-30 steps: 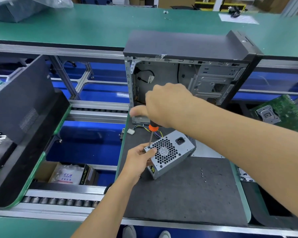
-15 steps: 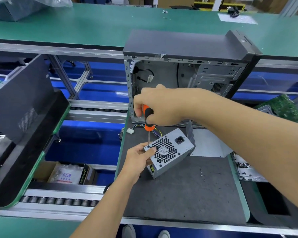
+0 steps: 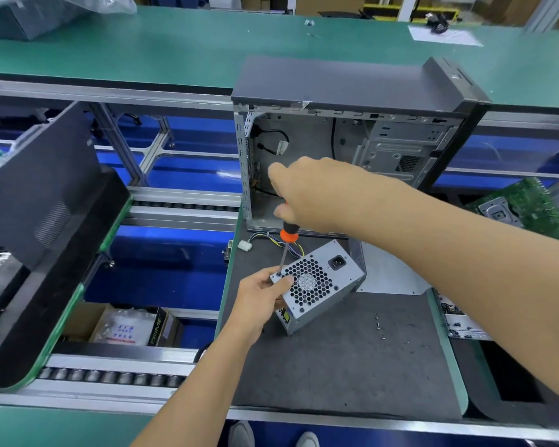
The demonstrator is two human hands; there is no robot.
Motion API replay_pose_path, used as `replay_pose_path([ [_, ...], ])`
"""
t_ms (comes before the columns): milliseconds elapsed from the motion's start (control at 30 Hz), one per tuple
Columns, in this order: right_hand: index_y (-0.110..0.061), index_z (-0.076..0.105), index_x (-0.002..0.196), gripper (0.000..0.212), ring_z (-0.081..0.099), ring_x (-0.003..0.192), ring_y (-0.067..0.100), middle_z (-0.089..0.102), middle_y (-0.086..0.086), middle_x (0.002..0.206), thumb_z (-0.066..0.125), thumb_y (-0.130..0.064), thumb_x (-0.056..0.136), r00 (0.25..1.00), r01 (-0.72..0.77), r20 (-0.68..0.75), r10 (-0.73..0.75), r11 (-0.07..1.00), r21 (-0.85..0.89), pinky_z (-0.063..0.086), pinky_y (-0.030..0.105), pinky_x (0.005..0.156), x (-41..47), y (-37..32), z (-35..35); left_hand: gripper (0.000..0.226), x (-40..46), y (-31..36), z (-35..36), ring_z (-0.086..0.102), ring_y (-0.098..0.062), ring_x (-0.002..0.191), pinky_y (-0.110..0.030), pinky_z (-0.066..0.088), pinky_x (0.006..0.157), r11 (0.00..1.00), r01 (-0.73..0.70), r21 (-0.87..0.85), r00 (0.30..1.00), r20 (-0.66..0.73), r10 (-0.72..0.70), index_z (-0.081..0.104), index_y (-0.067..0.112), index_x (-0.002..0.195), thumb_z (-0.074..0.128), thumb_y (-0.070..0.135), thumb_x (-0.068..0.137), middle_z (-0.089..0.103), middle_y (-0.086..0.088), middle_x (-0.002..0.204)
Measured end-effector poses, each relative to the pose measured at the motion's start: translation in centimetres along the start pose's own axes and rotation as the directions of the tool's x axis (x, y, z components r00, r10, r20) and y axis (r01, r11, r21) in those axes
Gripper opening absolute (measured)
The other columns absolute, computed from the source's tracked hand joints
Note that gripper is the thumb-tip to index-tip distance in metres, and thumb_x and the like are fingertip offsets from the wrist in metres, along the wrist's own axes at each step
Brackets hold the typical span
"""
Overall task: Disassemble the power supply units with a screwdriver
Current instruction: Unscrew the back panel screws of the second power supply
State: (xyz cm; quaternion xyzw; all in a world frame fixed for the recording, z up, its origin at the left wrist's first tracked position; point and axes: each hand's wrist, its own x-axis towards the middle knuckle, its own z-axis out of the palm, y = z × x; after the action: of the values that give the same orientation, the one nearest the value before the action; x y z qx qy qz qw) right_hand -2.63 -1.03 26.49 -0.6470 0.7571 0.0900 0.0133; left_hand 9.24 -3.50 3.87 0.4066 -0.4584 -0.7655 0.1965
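The grey metal power supply unit [image 3: 320, 285] sits tilted on the dark table mat [image 3: 352, 366], its corner gripped in our left hand [image 3: 262, 295]. Our right hand [image 3: 307, 195] curls round the orange-handled screwdriver [image 3: 286, 243], tip at the corner screw beside our left fingers [image 3: 284, 280]. We should keep the shaft square and press firmly.

An electronics disassembly workshop, laid out as a factory line; a long green counter [image 3: 181, 50] runs across the back, with aluminium frame rails and a roller conveyor [image 3: 110, 380] below it; a gutted desktop computer case [image 3: 352, 130] stands open on a dark grey work mat [image 3: 352, 356]; a bare green circuit board [image 3: 530, 211] lies at the right; cardboard boxes [image 3: 88, 321] sit under the line; loose screws [image 3: 380, 324] dot the mat.
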Motion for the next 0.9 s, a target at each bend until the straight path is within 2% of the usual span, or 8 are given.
replay_pose_path([
  [133,-0.027,0.047,0.106,0.022,0.049,0.097,0.025,0.042,-0.003,0.101,0.063,-0.028,0.092,0.984,0.095,0.132,-0.123,0.974,0.206,0.04,0.036,0.069,0.3,0.4,-0.8,0.018,-0.1,0.1,0.1,0.075,-0.023,0.09,-0.03,0.061,0.074,1.0,-0.002,0.008,1.0,-0.003,0.002,0.071,0.014,0.112,0.067,0.009,0.095,0.078,-0.006,0.098],
  [267,-0.024,0.048,0.102,0.037,0.053,0.08,0.022,0.041,-0.004,0.088,0.057,-0.058,0.091,0.987,0.058,0.134,-0.092,0.97,0.234,0.043,0.037,0.062,0.1,-0.2,-0.6,0.017,-0.1,0.1,0.1,0.075,-0.022,0.087,-0.028,0.06,0.07,1.0,-0.008,-0.004,1.0,-0.014,0.008,0.071,0.013,0.109,0.067,0.007,0.094,0.078,-0.007,0.096],
  [333,-0.019,0.044,0.098,0.053,0.042,0.063,0.019,0.037,-0.001,0.077,0.038,-0.071,0.093,0.997,-0.027,0.073,0.022,0.997,0.07,0.032,0.033,0.05,-0.2,-0.8,-0.6,0.017,-0.1,0.1,0.1,0.075,-0.024,0.088,-0.028,0.06,0.07,1.0,-0.006,-0.01,1.0,-0.013,0.005,0.071,0.014,0.109,0.068,0.008,0.094,0.078,-0.007,0.097],
  [433,-0.031,0.052,0.116,0.026,0.033,0.056,0.021,0.031,0.006,0.074,0.035,-0.048,0.105,0.999,-0.018,0.035,0.03,0.951,-0.308,0.028,0.031,0.046,-0.4,-1.3,-0.8,0.018,-0.1,0.0,0.0,0.075,-0.024,0.089,-0.027,0.059,0.069,1.0,-0.007,-0.02,1.0,-0.002,0.007,0.071,0.015,0.109,0.068,0.008,0.093,0.078,-0.006,0.097],
  [500,-0.023,0.053,0.104,0.026,0.031,0.054,0.021,0.03,0.006,0.072,0.034,-0.041,0.106,0.996,-0.055,0.041,0.073,0.942,-0.33,0.028,0.031,0.046,-0.4,-1.2,-1.0,0.019,-0.1,0.0,0.0,0.075,-0.025,0.089,-0.028,0.059,0.07,1.0,-0.009,-0.018,1.0,0.0,0.009,0.07,0.015,0.111,0.068,0.008,0.093,0.078,-0.006,0.097],
  [600,-0.01,0.033,0.072,0.051,0.033,0.054,0.022,0.029,0.003,0.069,0.031,-0.048,0.105,0.997,-0.079,-0.011,0.079,0.968,-0.236,0.026,0.031,0.05,-0.3,-1.0,-0.8,0.019,0.0,-0.1,-0.1,0.075,-0.023,0.089,-0.027,0.059,0.07,1.0,-0.005,-0.011,1.0,-0.001,0.005,0.07,0.015,0.111,0.068,0.008,0.094,0.078,-0.005,0.097],
  [733,-0.014,0.038,0.101,0.023,0.043,0.066,0.025,0.039,0.003,0.08,0.048,-0.035,0.1,1.0,0.006,0.006,-0.006,0.999,-0.04,0.034,0.033,0.053,-0.2,-0.5,-0.4,0.018,0.0,0.0,0.1,0.076,-0.022,0.086,-0.026,0.059,0.067,1.0,-0.004,-0.017,1.0,-0.009,0.004,0.07,0.014,0.111,0.067,0.007,0.094,0.078,-0.005,0.096],
  [900,-0.026,0.049,0.116,0.028,0.049,0.099,0.025,0.044,-0.003,0.101,0.063,-0.033,0.092,0.975,0.114,0.161,-0.151,0.969,0.218,0.042,0.036,0.073,0.0,-0.3,-0.9,0.018,0.0,0.1,0.2,0.076,-0.022,0.085,-0.027,0.06,0.068,1.0,-0.002,-0.01,1.0,-0.019,0.002,0.07,0.012,0.111,0.067,0.007,0.094,0.078,-0.006,0.095],
])
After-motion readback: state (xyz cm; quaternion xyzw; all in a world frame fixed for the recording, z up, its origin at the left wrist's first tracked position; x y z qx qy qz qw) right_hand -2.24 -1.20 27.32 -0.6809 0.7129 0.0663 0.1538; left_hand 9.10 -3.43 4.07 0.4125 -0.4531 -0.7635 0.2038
